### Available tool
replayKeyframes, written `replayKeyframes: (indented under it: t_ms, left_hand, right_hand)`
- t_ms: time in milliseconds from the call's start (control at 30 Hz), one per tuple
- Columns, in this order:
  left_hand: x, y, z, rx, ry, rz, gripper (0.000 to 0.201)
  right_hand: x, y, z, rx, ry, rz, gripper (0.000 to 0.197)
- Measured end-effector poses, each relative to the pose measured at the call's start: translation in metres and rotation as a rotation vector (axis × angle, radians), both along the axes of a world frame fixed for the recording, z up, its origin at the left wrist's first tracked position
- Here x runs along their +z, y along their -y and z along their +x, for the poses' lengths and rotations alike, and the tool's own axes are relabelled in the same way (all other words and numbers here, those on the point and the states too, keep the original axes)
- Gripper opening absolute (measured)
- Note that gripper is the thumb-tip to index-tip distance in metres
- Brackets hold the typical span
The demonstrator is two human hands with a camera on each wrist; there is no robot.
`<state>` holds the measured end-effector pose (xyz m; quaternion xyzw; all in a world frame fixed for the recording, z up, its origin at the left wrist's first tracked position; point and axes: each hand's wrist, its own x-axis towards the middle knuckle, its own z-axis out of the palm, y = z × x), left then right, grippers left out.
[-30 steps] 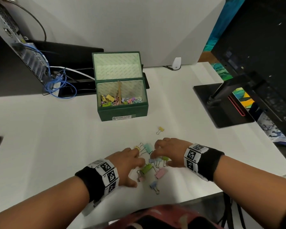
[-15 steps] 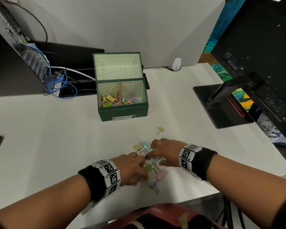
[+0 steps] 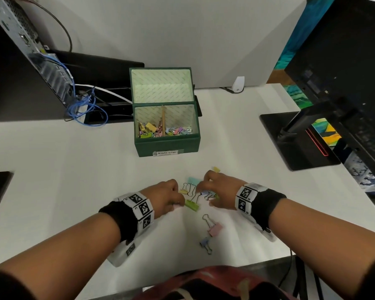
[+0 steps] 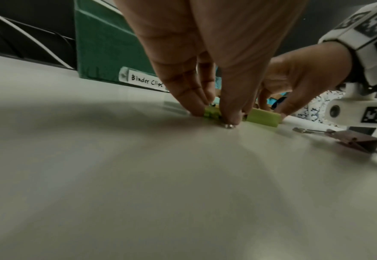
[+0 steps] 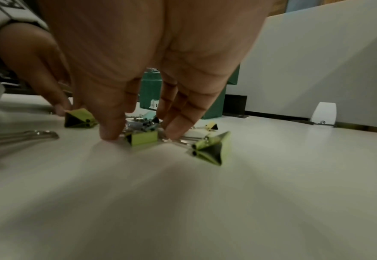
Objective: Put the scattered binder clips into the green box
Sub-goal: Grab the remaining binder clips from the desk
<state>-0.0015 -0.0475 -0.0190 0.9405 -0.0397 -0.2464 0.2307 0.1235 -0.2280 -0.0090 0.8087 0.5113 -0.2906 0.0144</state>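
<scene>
White surface (image 3: 52, 180) carried the green box (image 3: 167, 146), lid open, clips already in both compartments. Scattered binder clips (image 3: 195, 191) lay in a cluster near the box's front, a pink clip (image 3: 214, 229) and a blue clip (image 3: 205, 243) farther out from it. Left hand (image 3: 167, 198): grip pinching a green clip (image 4: 211, 113) against the surface. Right hand (image 3: 221, 191): grip curled down around another green clip (image 5: 143, 138), fingertips (image 5: 109, 135) on the surface either side. Judgement: close firmly on clip bodies, not wire handles, lift clear, then release over the box.
</scene>
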Motion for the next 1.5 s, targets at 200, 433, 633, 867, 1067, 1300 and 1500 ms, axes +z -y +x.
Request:
replayKeyframes:
  t_ms: [200, 433, 633, 867, 1067, 1300, 1500]
  left_hand:
    - [-0.002, -0.011, 0.002, 0.094, 0.017, 0.041, 0.028]
    - [-0.005, -0.015, 0.010, 0.147, 0.043, 0.004, 0.031]
    - [-0.006, -0.017, 0.015, 0.193, 0.059, -0.021, 0.040]
    - [-0.005, -0.020, 0.011, 0.284, 0.083, -0.078, 0.022]
    - [-0.010, -0.025, 0.013, 0.310, 0.131, -0.092, 0.041]
    - [-0.009, -0.028, 0.016, 0.335, 0.174, -0.118, 0.048]
    - [0.002, -0.033, 0.018, 0.400, 0.242, -0.142, 0.043]
  right_hand:
    - [-0.001, -0.008, -0.001, 0.034, -0.008, -0.059, 0.041]
    - [-0.002, -0.016, 0.010, -0.120, -0.079, -0.012, 0.032]
    - [-0.001, -0.023, 0.018, -0.140, -0.066, -0.039, 0.032]
    - [0.001, -0.022, 0.023, -0.210, -0.101, 0.031, 0.028]
    - [0.006, -0.017, 0.019, -0.028, -0.033, -0.133, 0.063]
    - [0.005, -0.023, 0.021, -0.015, 0.045, -0.082, 0.024]
    - [0.001, -0.030, 0.034, -0.099, 0.041, -0.043, 0.020]
